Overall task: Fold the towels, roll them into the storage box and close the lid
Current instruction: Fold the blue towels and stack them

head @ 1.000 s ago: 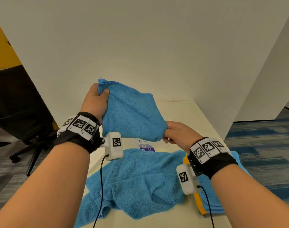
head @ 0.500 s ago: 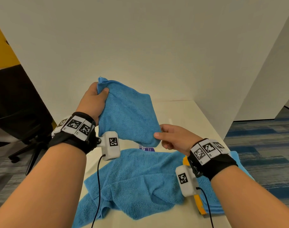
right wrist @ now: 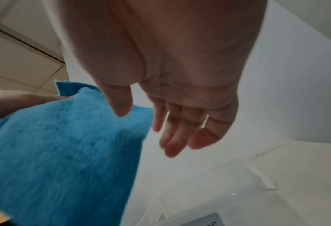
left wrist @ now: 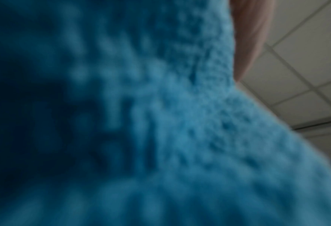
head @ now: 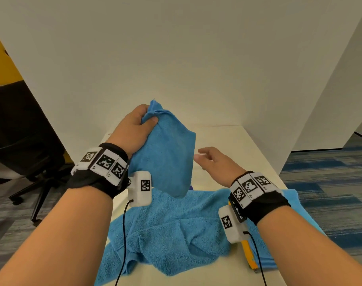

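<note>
A folded blue towel (head: pixel 165 153) hangs above the table from my left hand (head: pixel 134 129), which grips its top corner. The same towel (left wrist: pixel 160 122) fills the left wrist view, blurred, and shows at the left of the right wrist view as the towel (right wrist: pixel 64 145). My right hand (head: pixel 211 159) hovers just right of it, fingers (right wrist: pixel 172 137) straight and relaxed, holding nothing. A second blue towel (head: pixel 172 230) lies crumpled on the table (head: pixel 238 145) below. A clear storage box (right wrist: pixel 209 191) sits under my right hand in the right wrist view.
Another blue towel (head: pixel 295 207) lies flat at the table's right edge over a yellow object (head: pixel 249 254). White partition walls (head: pixel 176 58) close the back and right. A black office chair (head: pixel 25 124) stands left of the table. Wrist cables (head: pixel 124 234) hang down.
My right hand let go of the hanging towel's lower corner and opened. The towel now hangs only from my left hand, which moved right.
</note>
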A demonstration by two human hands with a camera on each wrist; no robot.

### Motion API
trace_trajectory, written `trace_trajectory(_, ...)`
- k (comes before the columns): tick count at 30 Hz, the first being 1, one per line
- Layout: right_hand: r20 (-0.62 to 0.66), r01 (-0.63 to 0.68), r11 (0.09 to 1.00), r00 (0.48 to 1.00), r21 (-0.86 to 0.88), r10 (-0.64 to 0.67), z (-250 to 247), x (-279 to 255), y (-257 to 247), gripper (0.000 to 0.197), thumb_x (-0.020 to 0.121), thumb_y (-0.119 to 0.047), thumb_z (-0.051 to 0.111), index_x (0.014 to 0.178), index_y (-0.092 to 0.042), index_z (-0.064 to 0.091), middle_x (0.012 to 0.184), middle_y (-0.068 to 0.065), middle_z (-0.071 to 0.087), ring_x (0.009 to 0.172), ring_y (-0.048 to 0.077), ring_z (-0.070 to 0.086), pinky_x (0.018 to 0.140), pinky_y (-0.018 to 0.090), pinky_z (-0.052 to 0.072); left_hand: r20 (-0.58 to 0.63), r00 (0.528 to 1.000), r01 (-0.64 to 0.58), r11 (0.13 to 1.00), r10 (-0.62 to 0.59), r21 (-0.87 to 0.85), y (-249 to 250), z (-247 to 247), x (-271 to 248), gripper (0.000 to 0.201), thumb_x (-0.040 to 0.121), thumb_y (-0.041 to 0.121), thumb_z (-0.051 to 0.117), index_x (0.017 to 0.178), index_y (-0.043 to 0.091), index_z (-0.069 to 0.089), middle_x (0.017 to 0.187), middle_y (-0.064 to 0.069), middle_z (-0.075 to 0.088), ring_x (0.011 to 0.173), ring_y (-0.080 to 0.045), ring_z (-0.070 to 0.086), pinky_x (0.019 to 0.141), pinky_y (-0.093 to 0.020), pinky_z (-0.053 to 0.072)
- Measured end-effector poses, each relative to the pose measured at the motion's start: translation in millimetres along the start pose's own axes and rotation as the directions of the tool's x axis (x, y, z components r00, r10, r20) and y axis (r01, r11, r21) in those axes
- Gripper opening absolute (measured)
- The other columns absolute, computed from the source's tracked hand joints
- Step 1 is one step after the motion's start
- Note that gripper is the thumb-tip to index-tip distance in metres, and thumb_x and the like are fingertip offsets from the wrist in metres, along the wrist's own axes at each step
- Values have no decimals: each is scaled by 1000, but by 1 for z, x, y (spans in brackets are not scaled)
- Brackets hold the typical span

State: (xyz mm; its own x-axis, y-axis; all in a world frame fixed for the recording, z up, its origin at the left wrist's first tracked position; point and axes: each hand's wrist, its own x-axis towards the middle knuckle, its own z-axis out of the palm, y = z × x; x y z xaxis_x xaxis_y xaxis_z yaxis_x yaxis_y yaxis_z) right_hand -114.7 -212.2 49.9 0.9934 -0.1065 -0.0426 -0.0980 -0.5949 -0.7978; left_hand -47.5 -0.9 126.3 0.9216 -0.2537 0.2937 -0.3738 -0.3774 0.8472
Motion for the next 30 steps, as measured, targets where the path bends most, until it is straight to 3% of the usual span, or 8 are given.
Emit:
trace_trajectory(3, -115, 111, 992, 988, 64, -103, -2, -3, -9, 74, 85, -57, 55, 145, -20, 31, 143, -3, 40, 121, 12, 49, 96, 26, 39, 170, 984, -78, 991, 59, 109, 2, 5, -3, 11, 97, 24, 51, 100, 20, 61, 91, -10, 64, 76, -17, 57, 72, -35, 48)
trace_trajectory(6, -158, 225, 974, 963, 28, -218, -2, -4, -18, 90, 75, -68, 51, 148, -23, 24, 151, -3, 30, 134, 11, 37, 108, 31, 34, 331, 941, -132, 978, 73, 162, 5, 11, -8, 8, 96, 24, 55, 98, 22, 62, 90, -6, 66, 75, -15, 60, 73, -33, 49)
trace_trajectory(10, -132, 328, 944, 937, 21, -323, 1, -7, -26, 84, 75, -78, 47, 139, -24, 40, 139, -8, 47, 126, 4, 44, 102, 24, 35, 427, 900, -180, 966, 87, 183, 8, 15, -12, 13, 95, 26, 57, 104, 22, 65, 96, -1, 68, 89, -16, 63, 79, -27, 50)
trace_trajectory(14, -145, 352, 935, 924, -45, -355, 2, -9, -26, 38, 90, -54, 47, 100, -18, 55, 88, -7, 60, 77, 2, 54, 67, 19, 41, 453, 886, -174, 977, 101, 124, 9, 13, -13, 12, 93, 25, 60, 104, 25, 65, 97, 4, 69, 88, -8, 63, 81, -23, 49)
trace_trajectory(16, -173, 369, 927, 910, -68, -376, 4, -10, -26, 36, 96, -44, 45, 91, -10, 54, 76, -1, 55, 66, 9, 48, 62, 22, 38, 433, 895, -173, 977, 104, 123, 9, 12, -13, 9, 92, 27, 62, 100, 26, 64, 94, 2, 69, 83, -7, 62, 80, -26, 49)
trace_trajectory(24, -361, 310, 939, 867, -147, -343, 0, -12, -35, 36, 100, -41, 36, 76, -14, 42, 64, -2, 48, 59, 15, 46, 57, 29, 37, 427, 904, -96, 979, 10, 180, 3, 7, -12, 37, 78, 33, 77, 108, 31, 56, 91, 4, 70, 82, -11, 68, 71, -26, 54)
trace_trajectory(27, -446, 265, 953, 842, -144, -302, -6, -11, -36, 37, 101, -40, 36, 68, -23, 31, 59, -6, 41, 54, 10, 39, 53, 28, 32, 417, 907, -96, 941, -51, 323, -5, 2, -10, 30, 81, 33, 75, 105, 26, 58, 92, 3, 67, 85, -13, 65, 72, -25, 50)
trace_trajectory(30, -512, 206, 965, 818, -161, -260, -11, -10, -36, 39, 101, -42, 33, 69, -19, 32, 60, -5, 41, 56, 14, 40, 55, 34, 30, 331, 941, -65, 921, -72, 384, -14, -4, -7, 16, 87, 33, 68, 95, 20, 62, 87, 1, 65, 79, -16, 60, 70, -26, 46)
